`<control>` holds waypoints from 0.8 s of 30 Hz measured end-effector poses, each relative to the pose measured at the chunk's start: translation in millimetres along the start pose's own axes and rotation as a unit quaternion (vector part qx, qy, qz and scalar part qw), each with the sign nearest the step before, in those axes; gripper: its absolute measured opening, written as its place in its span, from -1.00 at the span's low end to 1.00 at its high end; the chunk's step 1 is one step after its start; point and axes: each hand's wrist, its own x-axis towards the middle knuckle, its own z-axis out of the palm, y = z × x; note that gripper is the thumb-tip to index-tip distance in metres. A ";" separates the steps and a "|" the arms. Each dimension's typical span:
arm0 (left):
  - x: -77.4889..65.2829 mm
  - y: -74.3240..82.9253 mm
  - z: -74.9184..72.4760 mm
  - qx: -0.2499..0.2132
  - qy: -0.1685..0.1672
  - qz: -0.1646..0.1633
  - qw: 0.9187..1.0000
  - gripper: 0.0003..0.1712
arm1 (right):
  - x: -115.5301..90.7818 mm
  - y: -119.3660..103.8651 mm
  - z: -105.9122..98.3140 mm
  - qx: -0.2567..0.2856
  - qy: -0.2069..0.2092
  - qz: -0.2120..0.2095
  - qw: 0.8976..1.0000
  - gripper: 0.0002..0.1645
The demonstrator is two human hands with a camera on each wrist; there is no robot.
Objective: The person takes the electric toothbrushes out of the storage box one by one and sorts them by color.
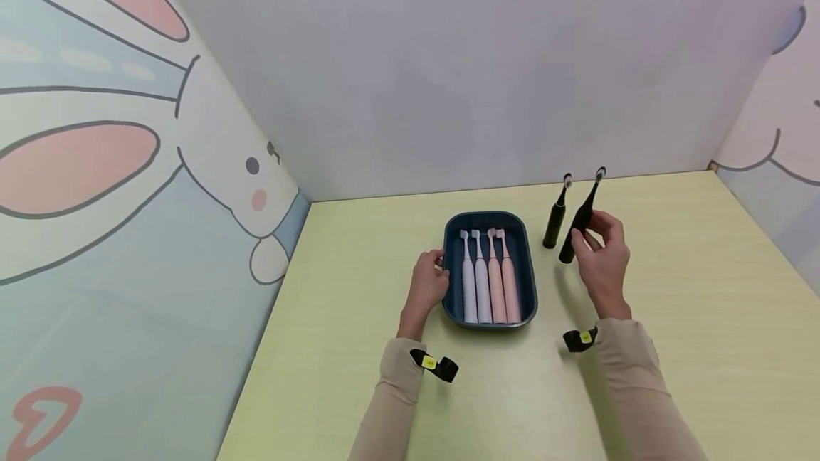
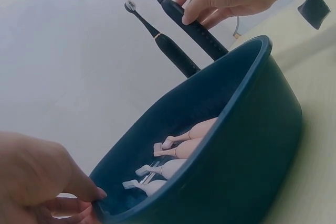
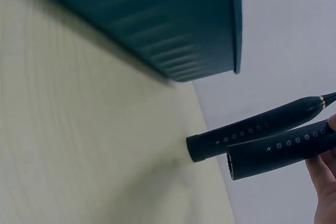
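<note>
My left hand (image 1: 428, 279) pinches the left rim of a dark blue plastic bin (image 1: 483, 221), thumb over the edge and fingers outside. Inside lie two white electric toothbrushes (image 1: 475, 290) and two pink electric toothbrushes (image 1: 502, 287), side by side, heads toward the far end. To the right of the bin, my right hand (image 1: 603, 258) holds a black electric toothbrush (image 1: 581, 219) by its handle, head up and tilted. In the right wrist view its base (image 3: 247, 161) appears raised off the table. Another black toothbrush (image 1: 554, 225) stands upright just left of it.
The pale yellow table (image 1: 333, 347) meets a plain light wall (image 1: 416, 91) behind the bin. A side wall with a cartoon rabbit (image 1: 224, 183) rises at the left, and another painted wall (image 1: 781, 155) bounds the right. Wrist cameras (image 1: 442, 367) sit on both sleeves.
</note>
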 end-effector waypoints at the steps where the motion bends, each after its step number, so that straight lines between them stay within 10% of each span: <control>1: 0.1 -0.1 0.1 0.000 0.000 -0.001 1.000 -0.53 | 0.8 0.3 -0.2 -0.001 0.000 0.002 1.000 -0.45; 24: 1.3 1.2 2.2 0.017 0.008 0.008 1.000 -0.55 | 21.5 48.9 2.3 -0.064 0.009 0.007 0.998 -0.48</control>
